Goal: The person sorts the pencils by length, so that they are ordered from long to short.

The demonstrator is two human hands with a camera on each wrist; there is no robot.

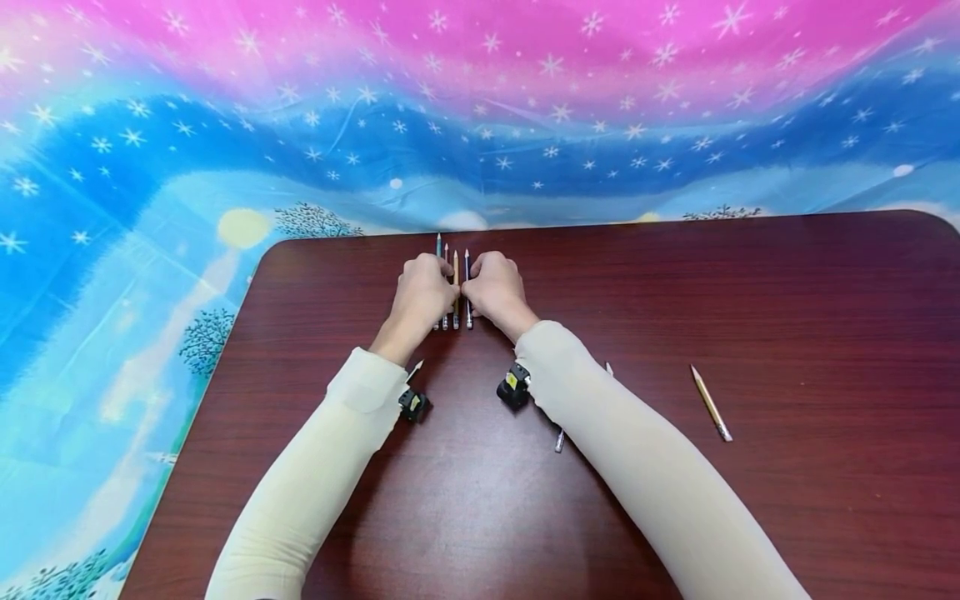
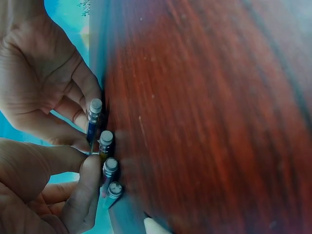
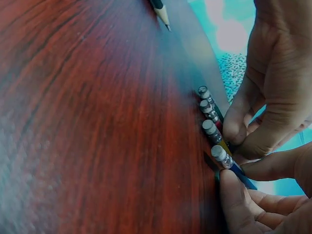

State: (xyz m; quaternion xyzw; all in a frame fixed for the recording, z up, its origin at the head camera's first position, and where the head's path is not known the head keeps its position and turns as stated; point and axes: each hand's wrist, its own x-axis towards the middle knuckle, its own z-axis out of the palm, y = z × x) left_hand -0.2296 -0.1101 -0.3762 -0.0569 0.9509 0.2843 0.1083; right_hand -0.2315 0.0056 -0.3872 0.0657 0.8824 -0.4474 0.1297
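Near the table's far edge, several pencils lie side by side, points away from me and eraser ends toward me. From the left come a teal pencil (image 1: pixel 438 242), a red pencil (image 1: pixel 446 251), a yellow pencil (image 1: pixel 456 315) and a blue pencil (image 1: pixel 469 315). My left hand (image 1: pixel 422 293) reaches over the teal and red pencils, its thumb and fingertip pinching at the yellow one. My right hand (image 1: pixel 498 287) pinches the blue pencil (image 3: pixel 236 169) between thumb and fingers. A narrow gap separates blue from yellow, and the two hands almost touch.
Another pencil (image 1: pixel 710 402) lies slanted at the right of the brown table (image 1: pixel 810 317). My right forearm partly covers a pencil (image 1: pixel 560 440). One pencil tip (image 1: pixel 417 367) shows beside my left wrist. A patterned cloth (image 1: pixel 480 108) hangs behind the table.
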